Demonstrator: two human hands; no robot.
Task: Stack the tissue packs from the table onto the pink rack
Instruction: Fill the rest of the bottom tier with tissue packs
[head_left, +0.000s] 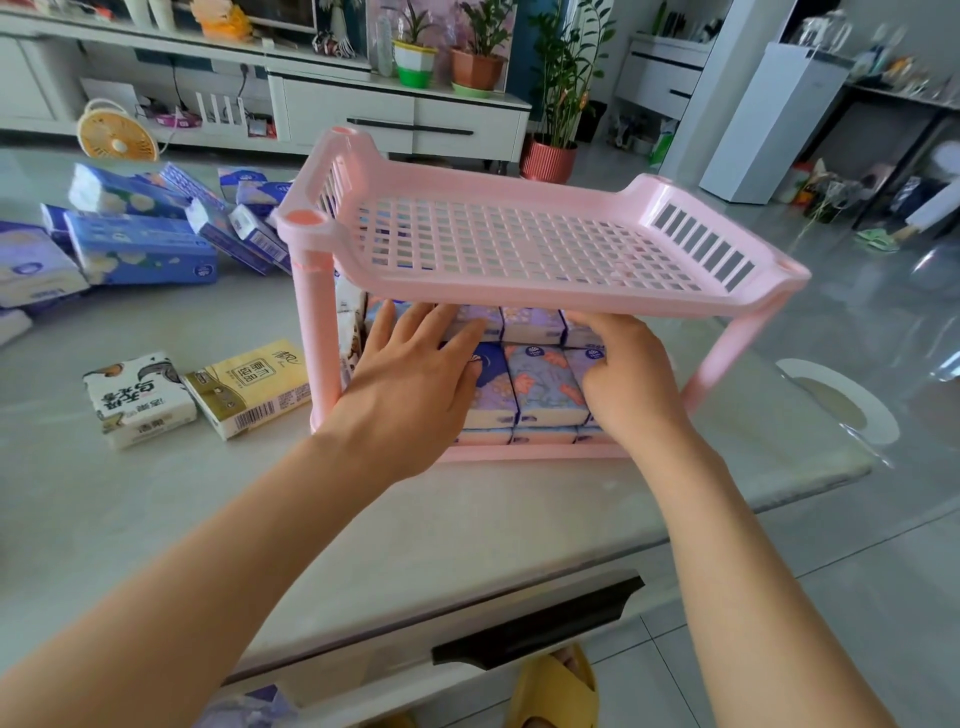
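- Pink plastic rack (545, 299), two shelves on round posts, stands toward the right edge of the tabletop (467, 519).
- Its lower shelf is filled with stacked packs (543, 384) of tissues in blue and lilac floral wrappers, set side by side in rows.
- The left hand (415, 374) reaches under the top shelf, fingers straight and spread, lying flat on the stacked packs.
- The right hand (631, 374) has its fingers bent over the packs at the right end of the front row, gripping them.
- Loose blue packs (140, 249) lie jumbled near the far left corner.
- A white pack (137, 400) and a yellow pack (249, 387) lie touching just left of the rack.
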